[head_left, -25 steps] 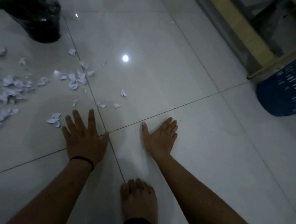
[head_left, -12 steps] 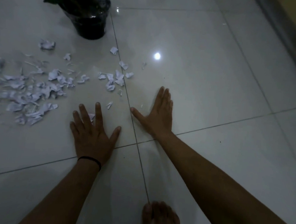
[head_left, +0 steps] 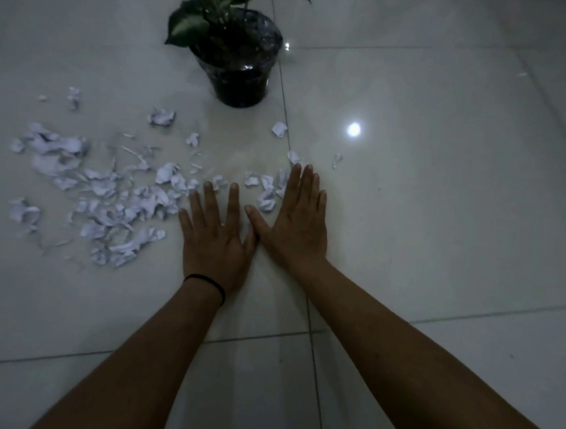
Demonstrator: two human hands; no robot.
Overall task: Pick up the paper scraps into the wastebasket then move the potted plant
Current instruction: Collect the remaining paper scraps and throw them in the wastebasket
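- We see both palms flat on the floor [head_left: 441,225] — left hand [head_left: 214,243] with fingers spread, right hand [head_left: 296,225] with fingers pressed together, neither gripping anything.
- Paper scraps [head_left: 115,199] lie scattered left of and just ahead of the fingertips; a few touch the right hand.
- Potted plant [head_left: 235,60] stands beyond the scraps; wastebasket not in view.
- Risk, we think — sweeping on glossy tile could scatter light scraps wider or leave small bits behind.

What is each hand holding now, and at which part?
Nothing is held. The left hand and the right hand lie flat, fingers straight, on the floor beside the paper scraps.
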